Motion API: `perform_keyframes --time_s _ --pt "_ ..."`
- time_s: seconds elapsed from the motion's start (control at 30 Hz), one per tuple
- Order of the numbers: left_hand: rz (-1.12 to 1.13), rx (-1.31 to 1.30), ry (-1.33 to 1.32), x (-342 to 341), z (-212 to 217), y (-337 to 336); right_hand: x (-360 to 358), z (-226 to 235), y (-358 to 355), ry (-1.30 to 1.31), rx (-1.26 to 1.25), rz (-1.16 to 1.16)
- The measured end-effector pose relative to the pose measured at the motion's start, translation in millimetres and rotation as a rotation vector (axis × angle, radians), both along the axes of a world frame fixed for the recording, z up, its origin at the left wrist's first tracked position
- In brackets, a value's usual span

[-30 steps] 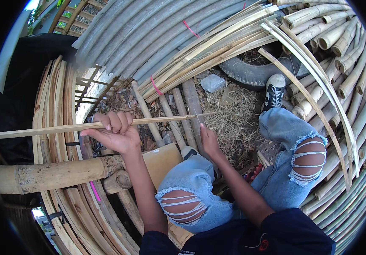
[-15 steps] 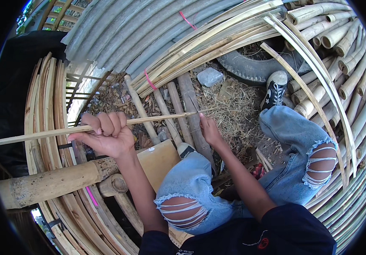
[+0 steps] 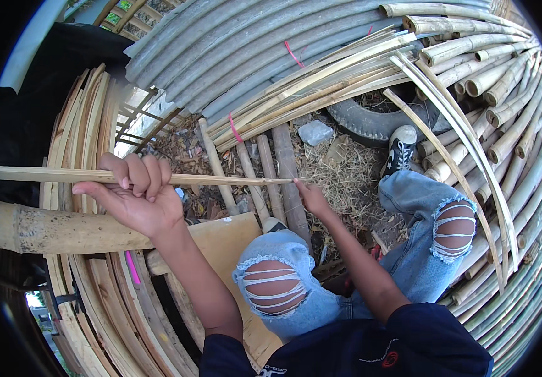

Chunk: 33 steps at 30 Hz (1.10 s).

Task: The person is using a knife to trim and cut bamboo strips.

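A long, pale bamboo strip (image 3: 221, 180) crosses in front of me from the left edge, narrowing to a point at its right end. My left hand (image 3: 142, 198) is closed around it, palm up and thumb stretched out along the strip. At the narrow end is my right hand (image 3: 312, 197), its fingers pinched together. The thin knife in that hand, whose blade showed half a second ago, can hardly be made out against the ground now.
Beneath my left arm lie a thick bamboo pole (image 3: 76, 229) and a tan board (image 3: 221, 242). Split strips (image 3: 82, 119) are stacked at left; a tied bundle (image 3: 309, 91) lies ahead beside corrugated sheets (image 3: 221, 50). A tyre (image 3: 365, 125) and bamboo poles (image 3: 503, 69) are at right.
My left hand has drawn slightly left with the strip, which now slopes down to the right. The knife blade no longer stands out above my right hand. My view has shifted a little.
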<state>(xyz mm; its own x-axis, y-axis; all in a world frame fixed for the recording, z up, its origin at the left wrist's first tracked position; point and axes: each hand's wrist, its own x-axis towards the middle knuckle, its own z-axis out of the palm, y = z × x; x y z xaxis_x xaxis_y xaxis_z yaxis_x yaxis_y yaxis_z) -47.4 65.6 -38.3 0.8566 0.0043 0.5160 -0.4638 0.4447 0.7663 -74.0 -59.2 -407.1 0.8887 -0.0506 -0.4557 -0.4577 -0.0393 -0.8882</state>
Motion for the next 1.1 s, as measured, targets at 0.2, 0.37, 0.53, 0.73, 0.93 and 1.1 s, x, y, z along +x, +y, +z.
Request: perform_keyframes --time_s 0.2,0.37,0.53,0.73,0.93,1.1 --pt "-0.005 0.090 -0.048 -36.0 32.6 15.7 -30.1 29.0 60.8 -0.050 0.170 -0.068" --pt "0.065 0.029 -0.051 -39.6 12.9 34.7 -33.7 25.3 70.0 -0.011 0.063 0.005" --pt "0.065 0.045 -0.057 -41.3 9.9 47.8 -34.5 98.0 76.4 -0.176 0.084 0.045" --pt "0.155 0.057 -0.029 -40.0 12.4 45.8 -37.3 71.9 77.1 -0.172 -0.010 0.023" --pt "0.085 0.068 -0.042 -35.9 10.7 18.8 -26.2 -44.8 59.9 -0.052 -0.248 0.035" --pt "0.240 0.101 -0.032 -23.3 15.1 28.9 -34.7 80.8 84.0 -0.095 0.237 -0.055"
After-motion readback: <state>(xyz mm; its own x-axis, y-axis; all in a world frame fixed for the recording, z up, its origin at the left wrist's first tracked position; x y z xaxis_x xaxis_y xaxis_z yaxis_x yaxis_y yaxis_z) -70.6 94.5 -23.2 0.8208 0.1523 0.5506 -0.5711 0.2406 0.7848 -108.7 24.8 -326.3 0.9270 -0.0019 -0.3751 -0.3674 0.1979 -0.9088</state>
